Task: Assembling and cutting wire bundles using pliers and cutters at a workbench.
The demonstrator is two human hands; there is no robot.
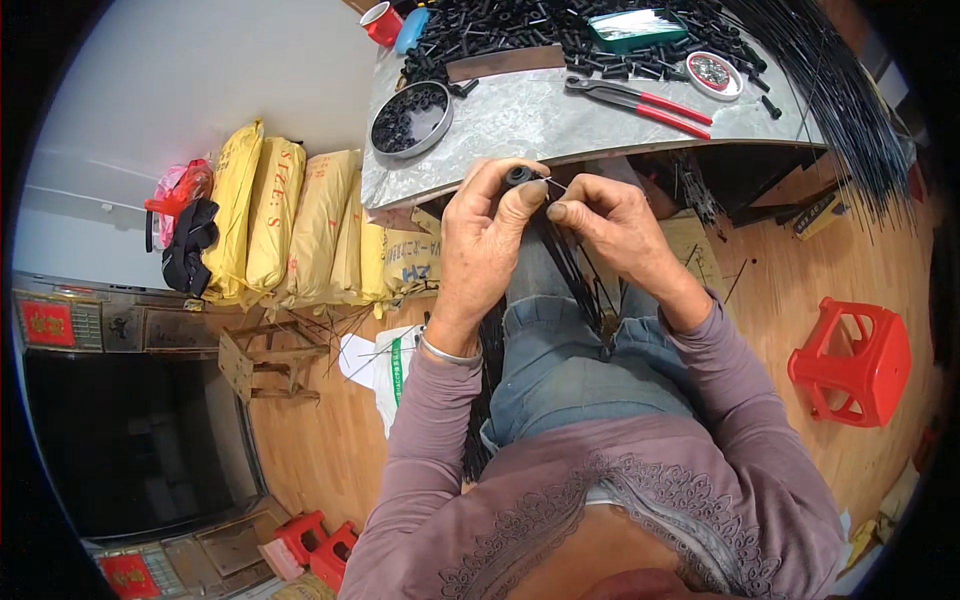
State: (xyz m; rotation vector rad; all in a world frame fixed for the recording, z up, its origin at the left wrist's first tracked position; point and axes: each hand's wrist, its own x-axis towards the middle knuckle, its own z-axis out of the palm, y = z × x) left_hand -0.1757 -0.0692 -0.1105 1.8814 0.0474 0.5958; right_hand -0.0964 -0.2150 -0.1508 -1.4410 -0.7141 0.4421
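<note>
My left hand [478,240] is closed, pinching a small round black plastic part [518,175] between thumb and fingers just off the table's front edge. Close beside it, my right hand [625,232] is closed too, its thumb and forefinger gripping a thin metal wire [556,184] that reaches toward the black part. Whether the wire enters the part, I cannot tell. Below my hands, thin black rods [568,255] run down between my legs. On the table [520,115] nearby stand a round tub [444,128] of small black rings and red-handled pincers [645,107].
Black plastic pieces [480,30] heap at the back, with a green tray [637,30] of thin pins and a white dish [735,88] of small metal bits. Black rods [850,110] overhang the right edge. A red stool [852,362] stands right; yellow sacks [270,215] lean left.
</note>
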